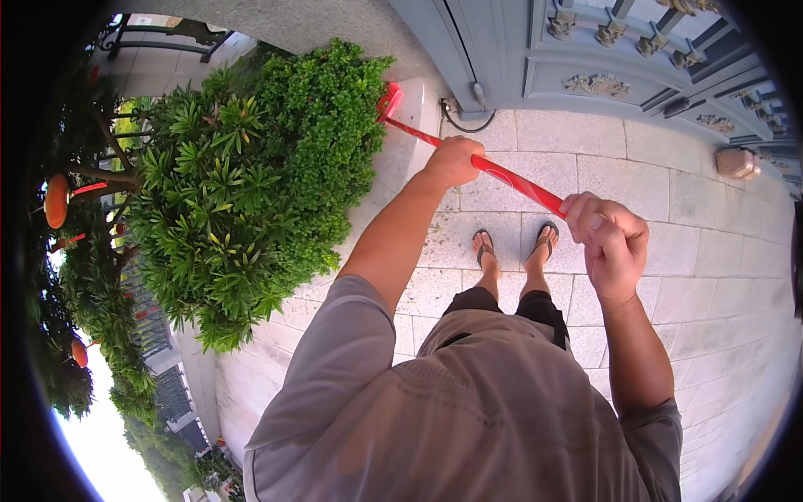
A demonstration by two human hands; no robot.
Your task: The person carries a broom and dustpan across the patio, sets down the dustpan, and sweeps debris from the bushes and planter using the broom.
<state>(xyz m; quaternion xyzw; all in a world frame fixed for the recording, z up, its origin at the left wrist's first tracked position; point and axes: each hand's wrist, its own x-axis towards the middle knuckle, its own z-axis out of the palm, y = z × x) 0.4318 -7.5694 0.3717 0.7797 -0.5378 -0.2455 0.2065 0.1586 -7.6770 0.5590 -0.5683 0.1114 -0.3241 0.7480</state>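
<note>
A: How is the tool gripped?

B: The red handle is clasped by both hands. The left hand is wrapped round it further down its length, fingers curled fully about the shaft. The right hand is closed round the upper end, nearest the body, so that the tip of the handle is hidden inside the fist.

A: Where is the tool placed?

B: It is held slanting across the view, from the right hand down and away to the left. Its red head is seen at the far end, just beside the rounded green bush and close to the foot of the grey ornate gate. Whether the head rests on the ground cannot be told.

A: What is found around it?

B: Pale stone paving is spread underfoot, and two feet in flip-flops are seen below the handle, between the arms. A black cable is looped at the base of the gate. A second, spikier shrub is set to the left of the rounded one, touching it. A small brownish box lies on the paving at the far right, well apart from the hands.
</note>
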